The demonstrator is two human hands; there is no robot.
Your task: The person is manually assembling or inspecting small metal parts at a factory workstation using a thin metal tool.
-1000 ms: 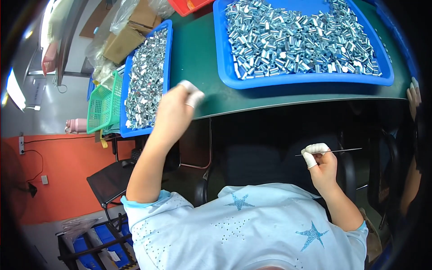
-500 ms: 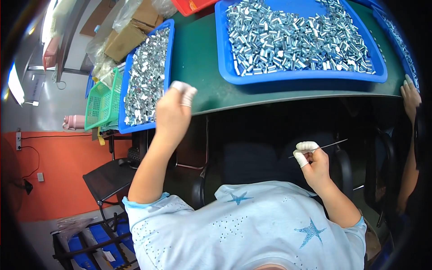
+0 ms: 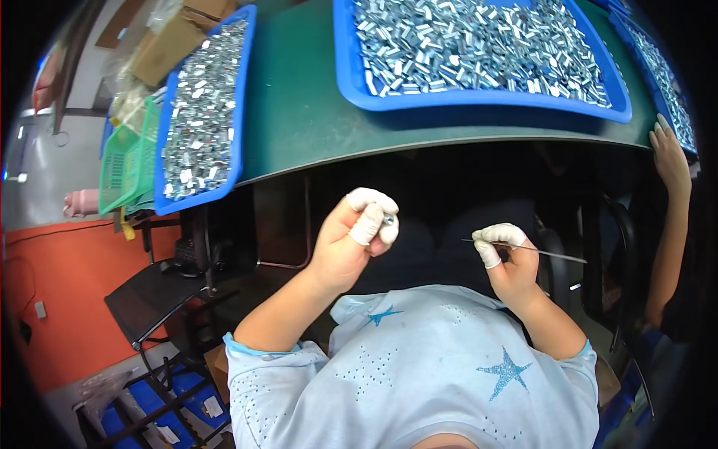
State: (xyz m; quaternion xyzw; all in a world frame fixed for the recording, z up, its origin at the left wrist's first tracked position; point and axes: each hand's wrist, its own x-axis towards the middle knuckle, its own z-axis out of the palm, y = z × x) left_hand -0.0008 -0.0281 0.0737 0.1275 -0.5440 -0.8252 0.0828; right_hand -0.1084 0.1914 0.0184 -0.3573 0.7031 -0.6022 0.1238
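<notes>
Left hand (image 3: 345, 243): at eleven o'clock from shirt (image 3: 422, 337), fingers clamped on small metal part (image 3: 388, 220).
Right hand (image 3: 514, 271): at one o'clock from shirt, fingers pinching thin rod (image 3: 559, 257).
Thin rod: seems held ready, apart from part; next move calls for steadiness.

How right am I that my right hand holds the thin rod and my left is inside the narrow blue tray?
One thing is off: the head view shows your left hand outside the narrow blue tray, pinching a small metal piece. Your right hand does hold the thin rod.
</notes>
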